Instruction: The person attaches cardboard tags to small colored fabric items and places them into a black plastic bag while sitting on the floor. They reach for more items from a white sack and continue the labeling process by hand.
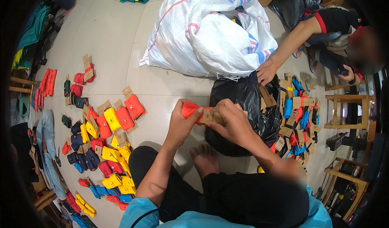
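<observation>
My left hand (179, 123) grips a small red fabric pouch (190, 109) in front of me, thumb laid across it. A brown cardboard tag (208, 115) bearing print sits against the pouch's right end. My right hand (232, 123) pinches this tag between thumb and fingers and hides part of it. Below and behind that hand, a black plastic bag (228, 91) stands on the floor with cardboard tags in its mouth. To the left, several red, yellow and navy snap pouches (111, 119) lie on the floor, many with cardboard tags.
A large white woven sack (206, 36) stands beyond my hands. A co-worker's hand (267, 71) reaches to the black bag from the right. A heap of tagged pouches (299, 115) lies beside that bag. Wooden stools (346, 111) line the right edge; another person's leg (47, 149) shows at left.
</observation>
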The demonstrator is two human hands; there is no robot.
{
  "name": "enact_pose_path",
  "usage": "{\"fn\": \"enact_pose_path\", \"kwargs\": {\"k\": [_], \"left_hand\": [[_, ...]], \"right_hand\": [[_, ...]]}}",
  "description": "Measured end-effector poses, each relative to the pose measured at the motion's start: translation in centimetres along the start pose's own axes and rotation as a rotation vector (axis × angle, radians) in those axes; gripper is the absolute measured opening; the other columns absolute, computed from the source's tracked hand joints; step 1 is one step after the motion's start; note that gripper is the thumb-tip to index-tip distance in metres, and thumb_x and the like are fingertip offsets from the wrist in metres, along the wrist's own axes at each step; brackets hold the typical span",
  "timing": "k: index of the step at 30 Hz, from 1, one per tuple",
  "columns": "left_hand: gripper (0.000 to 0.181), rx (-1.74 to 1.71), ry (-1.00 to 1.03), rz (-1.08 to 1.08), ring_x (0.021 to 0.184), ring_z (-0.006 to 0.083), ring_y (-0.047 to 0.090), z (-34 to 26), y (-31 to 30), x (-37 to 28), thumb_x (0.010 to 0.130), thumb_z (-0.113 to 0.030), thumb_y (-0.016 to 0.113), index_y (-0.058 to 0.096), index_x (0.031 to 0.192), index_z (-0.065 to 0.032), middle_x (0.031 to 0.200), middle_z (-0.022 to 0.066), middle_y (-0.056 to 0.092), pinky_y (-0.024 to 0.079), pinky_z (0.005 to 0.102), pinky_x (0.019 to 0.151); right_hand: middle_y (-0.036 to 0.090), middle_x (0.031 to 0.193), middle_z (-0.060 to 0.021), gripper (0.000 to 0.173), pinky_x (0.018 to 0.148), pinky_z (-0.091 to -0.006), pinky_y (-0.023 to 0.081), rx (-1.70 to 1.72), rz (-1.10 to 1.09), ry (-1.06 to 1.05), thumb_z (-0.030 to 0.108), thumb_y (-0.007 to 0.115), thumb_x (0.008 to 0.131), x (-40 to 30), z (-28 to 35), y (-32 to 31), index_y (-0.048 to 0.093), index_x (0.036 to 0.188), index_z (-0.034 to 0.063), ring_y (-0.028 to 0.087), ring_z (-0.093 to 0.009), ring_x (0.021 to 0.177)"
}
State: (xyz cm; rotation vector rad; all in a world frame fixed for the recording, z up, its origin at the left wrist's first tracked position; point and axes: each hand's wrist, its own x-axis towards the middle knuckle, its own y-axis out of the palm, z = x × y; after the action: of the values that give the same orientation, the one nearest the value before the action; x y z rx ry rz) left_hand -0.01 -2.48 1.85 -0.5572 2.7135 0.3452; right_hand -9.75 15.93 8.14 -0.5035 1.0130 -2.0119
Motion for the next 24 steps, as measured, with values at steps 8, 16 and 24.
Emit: {"fn": "enact_pose_path", "kwargs": {"k": [8, 16, 24], "left_hand": [[0.048, -0.078, -0.086, 0.145, 0.099, 0.0145, 0.064, -1.0, -0.8, -0.1, 0.092, -0.024, 0.085, 0.061, 0.124, 0.0015, 0.108, 0.0077, 0.068, 0.053, 0.0303, 0.089], [0.049, -0.114, -0.082, 0.06, 0.097, 0.015, 0.065, 0.8, 0.0, -0.2, 0.091, -0.022, 0.086, 0.06, 0.125, 0.0012, 0.108, 0.0086, 0.067, 0.055, 0.0292, 0.086], [0.033, -0.224, -0.193, 0.123, 0.096, 0.0133, 0.066, -0.3, -0.8, 0.1, 0.101, -0.022, 0.075, 0.064, 0.122, 0.0006, 0.106, 0.0076, 0.069, 0.056, 0.029, 0.084]], "right_hand": [[0.062, 0.112, -0.0145, 0.042, 0.086, -0.044, 0.046, 0.092, -0.097, -0.077, 0.019, 0.084, 0.086, -0.4, -0.3, 0.9, 0.07, 0.123, 0.004, 0.062, -0.035, 0.101], [0.063, 0.112, -0.0156, 0.041, 0.088, -0.0458, 0.048, 0.12, -0.135, -0.068, 0.018, 0.083, 0.087, -0.3, -0.1, 2.5, 0.069, 0.123, 0.0048, 0.062, -0.037, 0.102], [0.06, 0.117, -0.0163, 0.049, 0.087, -0.0415, 0.053, 0.214, -0.005, -0.132, 0.01, 0.086, 0.084, 0.1, -1.4, 1.4, 0.065, 0.127, 0.0021, 0.063, -0.035, 0.106]]}}
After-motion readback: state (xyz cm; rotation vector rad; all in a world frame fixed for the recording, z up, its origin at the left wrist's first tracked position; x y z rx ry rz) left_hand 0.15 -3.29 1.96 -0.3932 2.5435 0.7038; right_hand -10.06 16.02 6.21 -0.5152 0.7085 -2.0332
